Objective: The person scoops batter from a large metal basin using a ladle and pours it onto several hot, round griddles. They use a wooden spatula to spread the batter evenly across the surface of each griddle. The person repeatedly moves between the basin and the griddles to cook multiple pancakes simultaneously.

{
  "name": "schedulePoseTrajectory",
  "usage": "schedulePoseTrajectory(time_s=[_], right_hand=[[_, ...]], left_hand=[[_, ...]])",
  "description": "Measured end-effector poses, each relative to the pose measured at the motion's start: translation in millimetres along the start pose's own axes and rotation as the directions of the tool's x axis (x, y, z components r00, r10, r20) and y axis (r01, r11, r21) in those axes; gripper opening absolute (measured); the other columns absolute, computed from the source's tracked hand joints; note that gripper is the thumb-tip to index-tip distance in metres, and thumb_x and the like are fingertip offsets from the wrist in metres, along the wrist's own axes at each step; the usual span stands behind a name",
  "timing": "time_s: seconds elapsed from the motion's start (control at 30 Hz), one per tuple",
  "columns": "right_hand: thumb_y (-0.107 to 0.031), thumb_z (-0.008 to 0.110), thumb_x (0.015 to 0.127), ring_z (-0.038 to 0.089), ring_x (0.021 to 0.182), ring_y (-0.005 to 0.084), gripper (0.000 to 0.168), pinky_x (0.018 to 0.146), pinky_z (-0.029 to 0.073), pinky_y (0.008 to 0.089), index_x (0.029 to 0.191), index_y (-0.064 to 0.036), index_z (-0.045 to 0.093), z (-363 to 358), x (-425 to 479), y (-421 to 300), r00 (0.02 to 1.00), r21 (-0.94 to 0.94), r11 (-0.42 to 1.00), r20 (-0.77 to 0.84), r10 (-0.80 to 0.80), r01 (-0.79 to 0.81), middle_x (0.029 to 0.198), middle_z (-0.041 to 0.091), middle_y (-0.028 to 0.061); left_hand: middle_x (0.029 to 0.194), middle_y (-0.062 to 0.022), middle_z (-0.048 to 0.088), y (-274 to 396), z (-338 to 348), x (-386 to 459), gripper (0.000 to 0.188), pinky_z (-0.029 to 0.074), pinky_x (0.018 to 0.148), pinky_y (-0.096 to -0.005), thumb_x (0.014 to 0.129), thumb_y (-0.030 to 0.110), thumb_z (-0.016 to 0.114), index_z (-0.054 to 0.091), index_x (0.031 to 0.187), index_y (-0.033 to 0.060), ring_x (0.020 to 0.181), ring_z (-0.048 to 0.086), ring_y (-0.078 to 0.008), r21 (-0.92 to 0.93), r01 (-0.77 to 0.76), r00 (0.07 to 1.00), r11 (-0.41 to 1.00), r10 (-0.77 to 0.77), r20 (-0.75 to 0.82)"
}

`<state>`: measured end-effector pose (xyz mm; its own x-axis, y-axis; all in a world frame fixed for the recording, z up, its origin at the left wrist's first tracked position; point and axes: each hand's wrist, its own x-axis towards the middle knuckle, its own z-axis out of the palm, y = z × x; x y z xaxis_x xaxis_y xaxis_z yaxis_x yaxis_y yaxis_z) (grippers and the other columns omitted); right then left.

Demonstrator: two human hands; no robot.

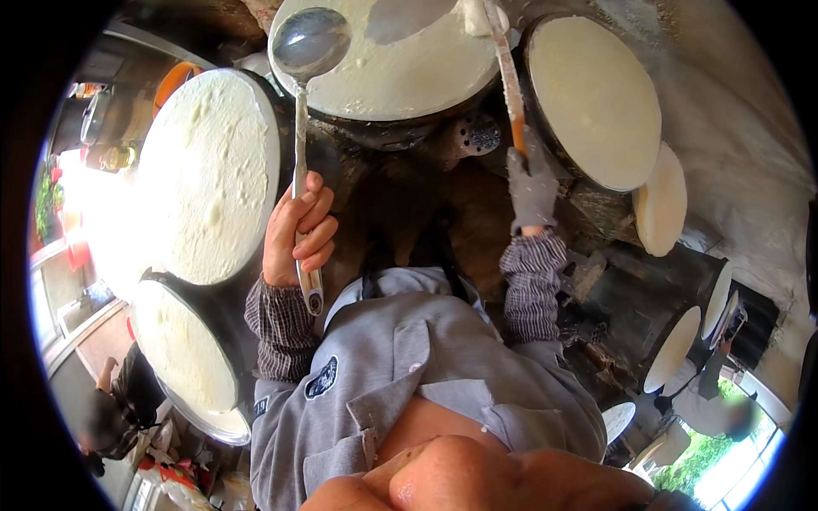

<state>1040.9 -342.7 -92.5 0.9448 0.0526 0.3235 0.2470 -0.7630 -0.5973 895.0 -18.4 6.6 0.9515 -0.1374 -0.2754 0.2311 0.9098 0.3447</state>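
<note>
My bare left hand (299, 233) grips the handle of a metal ladle (311, 43). The ladle's bowl is raised over the near left part of a round griddle (409, 119) coated with pale batter (396, 83). A grey patch without batter shows at that griddle's far side. In a grey glove, my right hand (532, 182) holds a batter-smeared wooden stick (510, 80) by its orange-brown end. A lump of white batter (476, 18) lies by the stick's far end, at the top edge of view.
More round griddles with pale layers stand at left (211, 172), lower left (185, 348) and right (594, 102). A pale flat round (661, 204) hangs below the right one. Dark drum stoves (639, 297) line the right. One person (121, 409) is at lower left, another (709, 402) at lower right.
</note>
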Motion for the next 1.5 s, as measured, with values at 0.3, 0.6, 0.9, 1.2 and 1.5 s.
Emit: schedulePoseTrajectory(time_s=[0.3,0.6,0.9,1.2,1.5], right_hand=[[-0.032,0.056,0.091,0.065,0.082,0.0404,0.041,0.072,0.052,0.0494,0.130,-0.019,0.057,51.4,130.7,-11.7,0.920,0.131,0.946,0.305,0.245,-0.296,0.096,0.068,0.0200],[-0.034,0.057,0.092,0.064,0.100,0.0377,0.039,0.088,0.051,0.0419,0.128,-0.019,0.059,50.2,91.4,-18.9,0.942,0.248,0.933,0.279,0.187,-0.259,0.109,0.066,0.0173],[-0.026,0.059,0.094,0.066,0.086,0.0256,0.040,0.082,0.052,0.0359,0.133,-0.016,0.055,22.5,70.3,15.7,0.936,0.278,0.909,0.257,0.242,-0.311,0.105,0.068,0.0160],[-0.035,0.056,0.096,0.057,0.063,0.0122,0.043,0.059,0.049,0.0308,0.136,-0.020,0.053,-14.7,118.0,-16.0,0.875,0.253,0.899,0.428,0.227,-0.357,0.079,0.064,0.0045],[-0.034,0.060,0.095,0.043,0.048,0.0051,0.044,0.042,0.037,0.0216,0.136,-0.023,0.052,-12.1,116.2,-32.8,0.700,0.359,0.756,0.692,0.178,-0.547,0.072,0.057,-0.0029]], left_hand=[[0.065,0.0025,0.029,-8.5,6.2,12.6,0.012,0.027,0.028,-0.0179,0.102,0.013,0.037,0.040,0.111,0.0051,0.040,0.026,-0.0039,0.037,0.023,0.997,0.999,-0.025,0.069],[0.065,0.0039,0.029,-9.0,15.3,15.9,0.012,0.024,0.028,-0.0181,0.101,0.010,0.038,0.046,0.109,0.0069,0.039,0.025,-0.0029,0.010,-0.042,0.999,0.999,0.041,0.024],[0.065,0.0043,0.028,-15.8,27.4,19.3,0.011,0.023,0.028,-0.0176,0.101,0.011,0.038,0.046,0.108,0.0075,0.039,0.024,-0.0028,0.050,-0.017,0.999,0.999,0.015,0.039],[0.064,0.0045,0.028,-18.8,29.5,14.3,0.010,0.024,0.028,-0.0178,0.101,0.011,0.038,0.046,0.107,0.0076,0.039,0.024,-0.0028,0.048,-0.045,0.999,0.998,0.045,0.007],[0.064,0.0046,0.028,-21.2,26.3,12.2,0.011,0.024,0.028,-0.0179,0.100,0.010,0.039,0.047,0.108,0.0074,0.039,0.024,-0.0028,0.017,-0.053,0.999,0.998,0.053,0.006]])
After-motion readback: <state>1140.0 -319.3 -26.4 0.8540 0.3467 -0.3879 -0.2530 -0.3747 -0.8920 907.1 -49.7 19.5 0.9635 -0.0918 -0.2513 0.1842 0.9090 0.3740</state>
